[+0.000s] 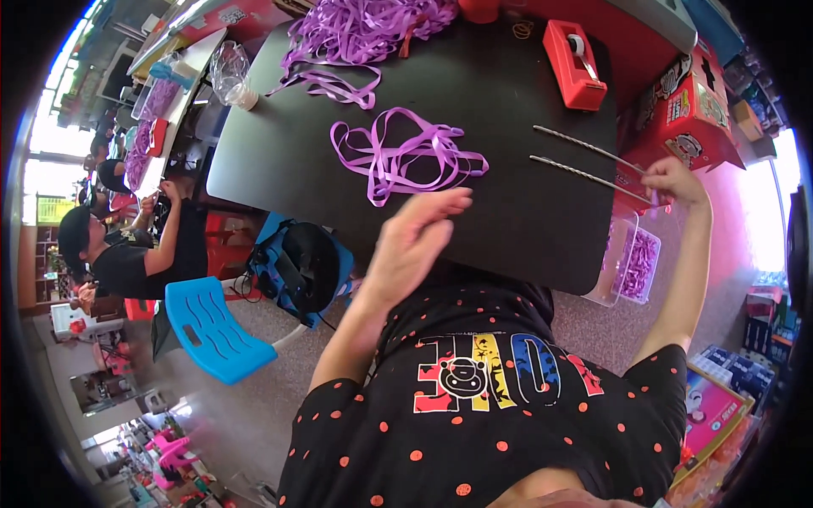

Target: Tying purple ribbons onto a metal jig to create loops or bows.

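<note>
My left hand (412, 245) is over the near edge of the dark table, fingers stretched to the right and nothing seen in them. Just beyond it lies a loose tangle of purple ribbon loops (398, 161). At the right, my right hand (673, 182) is closed in a pinch beside the far ends of two thin metal rods, a farther rod (584, 146) and a nearer rod (580, 173). Both rods stick out past the table's right edge. A small purple ribbon piece (655, 201) shows at my right fingertips; the fingers partly hide it.
A large purple ribbon heap (360, 30) covers the table's far side. A red tape dispenser (576, 68) stands far right, above a red box (690, 114). Clear bins with purple pieces (639, 267) sit below the right edge. A blue chair (216, 330) and a seated person (127, 254) are left.
</note>
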`<state>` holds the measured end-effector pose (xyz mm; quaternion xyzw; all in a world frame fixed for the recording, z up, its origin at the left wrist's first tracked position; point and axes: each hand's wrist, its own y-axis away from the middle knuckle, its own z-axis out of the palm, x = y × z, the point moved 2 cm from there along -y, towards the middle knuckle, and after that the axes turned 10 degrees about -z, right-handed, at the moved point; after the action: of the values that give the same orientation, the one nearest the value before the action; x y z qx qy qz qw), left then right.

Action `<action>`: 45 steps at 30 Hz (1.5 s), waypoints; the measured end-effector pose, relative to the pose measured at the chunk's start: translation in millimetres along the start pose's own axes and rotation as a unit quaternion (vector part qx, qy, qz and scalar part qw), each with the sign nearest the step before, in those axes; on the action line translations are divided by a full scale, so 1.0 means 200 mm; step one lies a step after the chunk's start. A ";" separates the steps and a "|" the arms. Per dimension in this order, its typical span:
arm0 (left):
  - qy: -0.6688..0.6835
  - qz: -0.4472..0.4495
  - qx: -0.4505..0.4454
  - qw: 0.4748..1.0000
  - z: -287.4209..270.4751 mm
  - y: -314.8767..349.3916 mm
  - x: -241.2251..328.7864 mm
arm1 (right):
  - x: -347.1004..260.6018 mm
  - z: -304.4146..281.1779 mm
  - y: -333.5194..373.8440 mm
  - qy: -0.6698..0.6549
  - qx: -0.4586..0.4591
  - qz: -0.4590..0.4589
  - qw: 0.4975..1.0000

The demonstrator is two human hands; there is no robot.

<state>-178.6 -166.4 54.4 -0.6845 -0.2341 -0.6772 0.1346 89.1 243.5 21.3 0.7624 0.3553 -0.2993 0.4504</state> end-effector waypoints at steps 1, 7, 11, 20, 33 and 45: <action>-0.009 0.011 0.036 0.999 -0.09 0.02 -0.01 | 0.09 -0.05 0.06 -0.016 0.029 0.011 0.999; -0.232 0.023 0.279 0.932 -0.52 -0.05 -0.02 | 0.55 0.16 0.07 -0.141 0.218 0.072 0.963; -0.164 0.030 0.248 0.954 -0.58 -0.23 0.01 | 1.13 0.28 0.17 0.051 0.308 0.086 0.946; -0.328 0.017 0.202 0.923 -0.49 -0.27 0.07 | 0.65 1.07 0.37 -0.375 0.413 0.031 0.829; -0.378 0.028 0.157 0.912 -0.48 -0.14 -0.05 | -0.04 0.83 0.42 -0.200 0.700 -0.157 0.667; 0.143 0.164 -0.005 0.976 -0.72 -0.18 0.47 | -0.59 1.08 0.12 -0.127 0.548 -0.281 0.778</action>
<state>-323.3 -193.9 149.4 -0.6104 -0.0938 -0.7379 0.2723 12.4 9.5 34.9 0.7020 0.2689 -0.6508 -0.1065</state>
